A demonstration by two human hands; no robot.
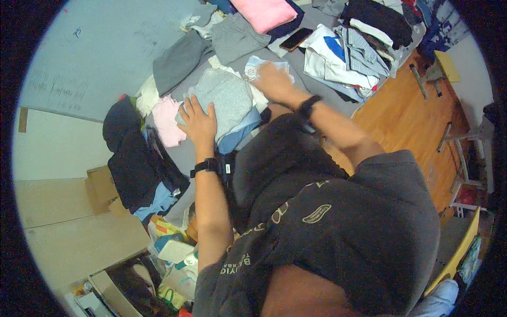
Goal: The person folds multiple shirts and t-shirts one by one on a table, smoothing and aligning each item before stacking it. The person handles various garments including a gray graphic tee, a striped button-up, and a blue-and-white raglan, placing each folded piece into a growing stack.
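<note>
My left hand [199, 125], with a black band on its wrist, lies with fingers spread on the left edge of a light grey folded garment [227, 97]. That garment tops a small pile with a blue cloth [241, 134] under it. A pale pink cloth [167, 119] lies just left of my fingers. Blurred by motion, my right hand [273, 81] is over a white and light blue printed cloth [255, 65] on the grey bed surface. Whether its fingers grip the cloth cannot be made out.
Dark grey garments [180, 59] and a pink folded towel [266, 15] lie farther back. A phone [296, 39] rests beside a stack of white and striped clothes [332, 59]. Black clothing [128, 146] hangs over the left side. Wooden floor [408, 119] shows at right.
</note>
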